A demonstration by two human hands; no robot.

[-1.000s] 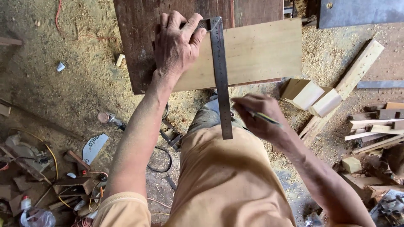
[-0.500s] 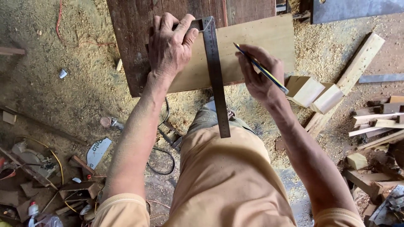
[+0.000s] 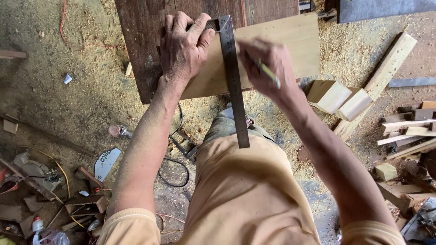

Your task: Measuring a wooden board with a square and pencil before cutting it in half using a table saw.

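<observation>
Head camera, looking straight down: the sawdust-covered floor (image 3: 68, 104) fills most of the view, with a dark wooden bench top (image 3: 145, 41) at the upper middle and a pale board (image 3: 281, 45) lying across it. Down the board runs a steel try square (image 3: 234, 81), its blade overhanging the near edge above the person's tan trousers. The left hand (image 3: 184, 50) lies flat with spread fingers, pressing the square's stock and the board together. The right hand (image 3: 268, 66), blurred, pinches a pencil (image 3: 268, 72) just beside the blade's right edge; half a second ago it sat further right, and a second ago it was down off the board near the blade's lower end. Offcut blocks (image 3: 338, 97) lie to the right, well apart from the board. No container shows clearly.
</observation>
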